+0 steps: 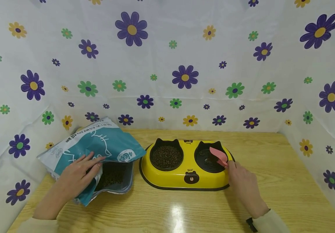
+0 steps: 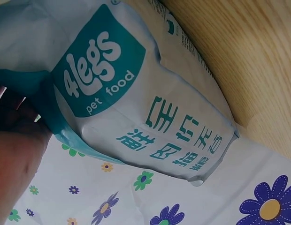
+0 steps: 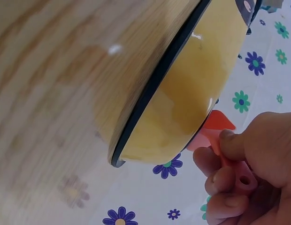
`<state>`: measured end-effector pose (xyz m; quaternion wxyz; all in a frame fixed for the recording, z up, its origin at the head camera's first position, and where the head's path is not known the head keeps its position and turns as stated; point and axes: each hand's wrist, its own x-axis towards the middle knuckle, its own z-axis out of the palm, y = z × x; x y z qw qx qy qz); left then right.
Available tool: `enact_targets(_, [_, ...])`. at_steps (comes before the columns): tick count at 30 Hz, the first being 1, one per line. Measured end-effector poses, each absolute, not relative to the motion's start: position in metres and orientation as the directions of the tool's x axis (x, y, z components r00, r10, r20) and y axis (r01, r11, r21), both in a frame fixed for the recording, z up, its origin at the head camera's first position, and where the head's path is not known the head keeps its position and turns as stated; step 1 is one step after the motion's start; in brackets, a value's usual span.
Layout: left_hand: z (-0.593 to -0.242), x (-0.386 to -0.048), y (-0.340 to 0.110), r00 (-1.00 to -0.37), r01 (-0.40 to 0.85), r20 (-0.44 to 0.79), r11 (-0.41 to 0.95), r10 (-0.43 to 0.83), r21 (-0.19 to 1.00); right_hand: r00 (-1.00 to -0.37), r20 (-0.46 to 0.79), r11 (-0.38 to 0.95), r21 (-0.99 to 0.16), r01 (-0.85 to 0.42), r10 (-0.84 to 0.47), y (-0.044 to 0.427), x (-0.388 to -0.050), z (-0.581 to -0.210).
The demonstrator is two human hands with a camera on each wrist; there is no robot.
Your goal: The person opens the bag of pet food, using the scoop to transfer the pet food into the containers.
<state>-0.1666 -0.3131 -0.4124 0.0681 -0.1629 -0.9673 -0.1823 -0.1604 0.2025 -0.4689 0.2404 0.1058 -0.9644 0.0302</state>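
My left hand holds the opening edge of a teal and white pet food bag, fingers lying on its front. Dark kibble shows in the bag's wide mouth. In the left wrist view the bag shows its printed side, and the fingers are partly hidden by its teal edge. My right hand grips the handle of a pink scoop, tilted over the right bowl of a yellow double feeder. A few pellets show in that bowl. The right wrist view shows fingers curled round the handle.
The yellow feeder stands mid-table with a black rim at its base. Its left bowl is filled with brown kibble. Flower-printed cloth hangs behind and at both sides of the wooden table.
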Motion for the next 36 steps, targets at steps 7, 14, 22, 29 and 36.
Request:
enact_targets(7, [-0.413,-0.166,-0.312,-0.934,0.348,0.2,0.879,0.296,0.326,-0.851,0.505,0.981,-0.038,-0.188,-0.144,0.202,-0.159,-0.468])
enact_targets(14, [-0.412,-0.167,-0.312,-0.937,0.343,0.191,0.88,0.293,0.328,-0.887,0.461,0.899,-0.392,-0.196,0.008,0.197,-0.157,-0.465])
enact_targets(22, [-0.412,-0.167,-0.312,-0.938,0.338,0.194,0.883,0.287,0.327,-1.0,0.013,0.573,-0.819,-0.01,0.001,0.168,-0.149,-0.448])
enact_targets(29, [-0.413,-0.167,-0.313,-0.934,0.349,0.203,0.878,0.295,0.327,-0.947,-0.138,0.427,-0.904,0.001,-0.291,0.131,-0.141,-0.442])
enact_targets(36, [-0.412,-0.166,-0.313,-0.925,0.372,0.208,0.874,0.319,0.313,-0.842,-0.125,0.409,-0.904,-0.12,-0.524,0.078,-0.135,-0.436])
